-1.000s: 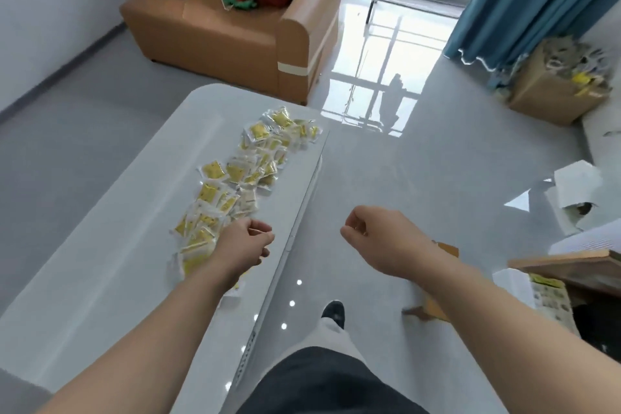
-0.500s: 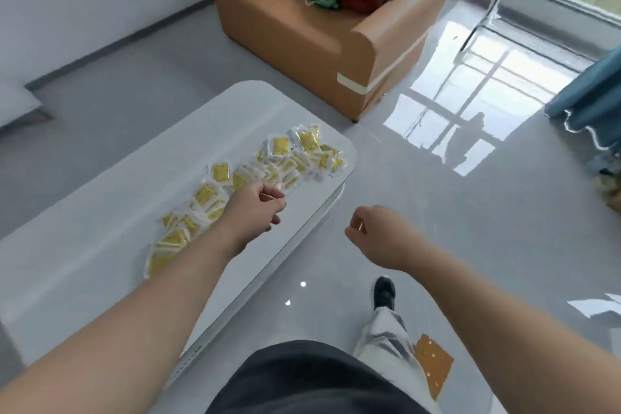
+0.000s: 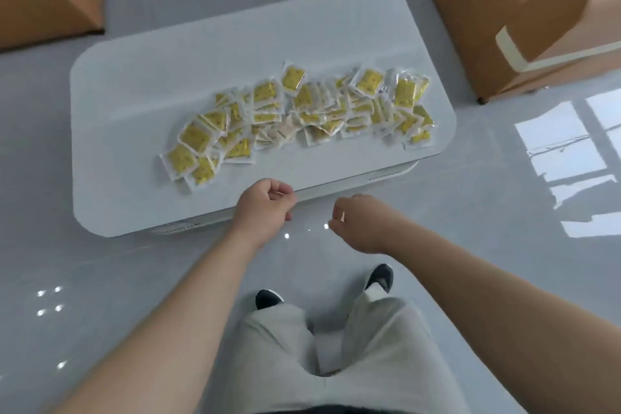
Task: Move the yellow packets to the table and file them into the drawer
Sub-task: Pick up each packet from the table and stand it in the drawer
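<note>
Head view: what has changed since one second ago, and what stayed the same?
The left hand drew back from above the yellow packets to the near edge of the white table; its fingers are curled and hold nothing. The person turned to face the table squarely. The right hand stays loosely curled over the floor, empty. The packets stay spread on the table.

One surface [image 3: 141, 84] carries dozens of overlapping packets [image 3: 302, 111], too many to count. Two hands, left [image 3: 265, 208] and right [image 3: 361, 223], two shoes [image 3: 267, 299], two sofas [image 3: 497, 10].
</note>
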Tool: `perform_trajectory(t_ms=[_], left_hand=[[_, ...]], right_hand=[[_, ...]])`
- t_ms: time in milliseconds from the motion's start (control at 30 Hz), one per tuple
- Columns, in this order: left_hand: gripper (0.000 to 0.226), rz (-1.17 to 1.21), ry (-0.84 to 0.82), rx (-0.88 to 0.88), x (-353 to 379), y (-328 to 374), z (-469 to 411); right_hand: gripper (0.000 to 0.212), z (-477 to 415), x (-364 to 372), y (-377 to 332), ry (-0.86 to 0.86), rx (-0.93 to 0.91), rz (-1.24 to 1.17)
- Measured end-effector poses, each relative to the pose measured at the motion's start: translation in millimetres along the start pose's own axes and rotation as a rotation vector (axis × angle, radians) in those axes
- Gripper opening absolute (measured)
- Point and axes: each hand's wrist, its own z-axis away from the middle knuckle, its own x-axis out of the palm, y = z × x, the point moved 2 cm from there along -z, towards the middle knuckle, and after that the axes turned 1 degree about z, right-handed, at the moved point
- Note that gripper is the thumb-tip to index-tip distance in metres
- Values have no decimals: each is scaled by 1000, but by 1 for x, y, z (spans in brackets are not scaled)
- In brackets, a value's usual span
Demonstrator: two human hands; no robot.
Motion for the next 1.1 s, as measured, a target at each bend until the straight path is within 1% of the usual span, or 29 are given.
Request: perform_trajectory(t_ms=[100, 233, 300, 400, 500, 667, 733, 833, 967, 1100], left_hand=[[3, 16, 20, -30, 22, -54, -40], [2, -29, 57, -66, 48, -138, -116], [3, -68, 103, -66, 59, -176, -152], [6, -167, 188, -11, 66, -219, -201], [8, -257, 209, 57, 70, -246, -232], [29, -325, 274, 64, 72, -298, -238], [40, -443, 262, 51, 72, -310, -233], [43, -539, 257, 74, 72, -315, -225], [55, -773, 121, 56, 83, -316, -238], [69, -877, 114, 89, 85, -318, -260]], right_hand=[[33, -58, 49, 11, -45, -26, 24], [35, -151, 125, 41, -103, -50, 91], [39, -193, 157, 54, -118, -60, 138], [46, -247, 193, 68, -87, -77, 209], [50, -287, 215, 75, -24, -114, 247], [53, -309, 234, 86, 129, -150, 243], [53, -304, 240, 95, 182, -154, 218], [54, -296, 243, 103, 219, -130, 146], [51, -300, 248, 105, 279, -149, 103], [51, -315, 256, 94, 282, -196, 164]])
